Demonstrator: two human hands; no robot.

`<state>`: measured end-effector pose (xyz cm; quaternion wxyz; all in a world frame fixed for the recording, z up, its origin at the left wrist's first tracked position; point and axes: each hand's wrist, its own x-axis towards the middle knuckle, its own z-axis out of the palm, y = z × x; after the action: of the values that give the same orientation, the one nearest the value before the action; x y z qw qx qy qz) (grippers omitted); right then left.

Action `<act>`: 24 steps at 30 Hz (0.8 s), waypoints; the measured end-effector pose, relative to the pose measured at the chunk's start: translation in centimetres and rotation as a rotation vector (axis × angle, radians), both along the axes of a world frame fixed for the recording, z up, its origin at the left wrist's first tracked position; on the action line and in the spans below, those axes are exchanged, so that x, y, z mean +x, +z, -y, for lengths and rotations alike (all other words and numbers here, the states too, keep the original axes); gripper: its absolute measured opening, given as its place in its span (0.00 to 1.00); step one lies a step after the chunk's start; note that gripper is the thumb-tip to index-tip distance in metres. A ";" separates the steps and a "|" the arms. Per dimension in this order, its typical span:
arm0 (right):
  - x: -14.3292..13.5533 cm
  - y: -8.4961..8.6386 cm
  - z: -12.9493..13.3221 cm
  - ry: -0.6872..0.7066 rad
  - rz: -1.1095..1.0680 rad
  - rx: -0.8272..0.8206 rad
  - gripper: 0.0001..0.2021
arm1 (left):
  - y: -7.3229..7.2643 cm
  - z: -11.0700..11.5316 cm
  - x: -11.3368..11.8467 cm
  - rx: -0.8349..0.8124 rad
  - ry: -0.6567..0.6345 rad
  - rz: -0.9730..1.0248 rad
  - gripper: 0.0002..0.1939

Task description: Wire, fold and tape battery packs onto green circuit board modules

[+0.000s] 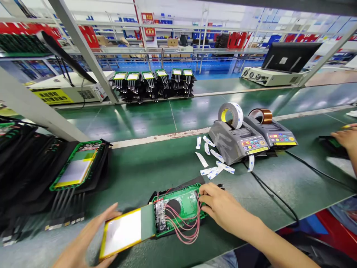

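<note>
Green workbench, left hand gripping yellow-edged battery, right hand pinching pink wires

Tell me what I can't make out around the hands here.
All in the head view:
- Wires at the right hand: covered by its fingers, so the exact grip is unclear.
- Battery underside: faces away, hidden by the battery itself.
- Left hand: blurred, wrist cut off by the bottom edge.
- Co-worker's hand: cut off by the right edge.
- Board markings: too small to read.
</note>
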<state>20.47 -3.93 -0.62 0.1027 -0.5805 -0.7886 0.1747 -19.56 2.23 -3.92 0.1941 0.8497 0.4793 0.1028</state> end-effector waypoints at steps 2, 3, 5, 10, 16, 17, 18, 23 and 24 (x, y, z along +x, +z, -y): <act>-0.5 0.2 -0.3 0.022 0.085 0.032 0.06 | -0.3 0.1 0.2 -0.018 -0.010 -0.013 0.41; -0.6 0.1 -0.4 0.034 0.106 0.057 0.07 | 0.0 0.1 0.7 -0.013 -0.020 -0.016 0.40; -0.6 -0.4 -0.4 0.061 0.102 0.105 0.10 | 1.4 -0.1 2.5 0.007 -0.062 -0.016 0.35; 0.4 -1.9 0.5 0.051 -0.111 0.134 0.10 | 6.3 -1.3 11.2 -0.244 -0.147 0.130 0.17; 1.0 -2.5 1.3 -0.011 -0.296 0.118 0.09 | 5.6 -3.1 22.0 -0.792 -0.251 0.071 0.20; 1.0 -2.6 1.3 -0.015 -0.305 0.123 0.09 | 5.2 -3.3 23.2 -0.815 -0.263 0.053 0.18; 1.0 -2.7 1.4 -0.020 -0.311 0.128 0.08 | 4.8 -3.5 24.1 -0.834 -0.275 0.033 0.16; 1.1 -2.6 1.2 -0.019 -0.297 0.122 0.08 | 5.0 -4.1 26.1 -0.872 -0.300 -0.065 0.09; 1.1 -2.5 1.2 -0.010 -0.286 0.111 0.08 | 5.4 -4.4 26.0 -0.881 -0.298 -0.070 0.09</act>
<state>21.56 -5.10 -3.10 0.2466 -0.5473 -0.7714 0.2113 6.39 6.64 1.51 0.5327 0.7489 0.3564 -0.1683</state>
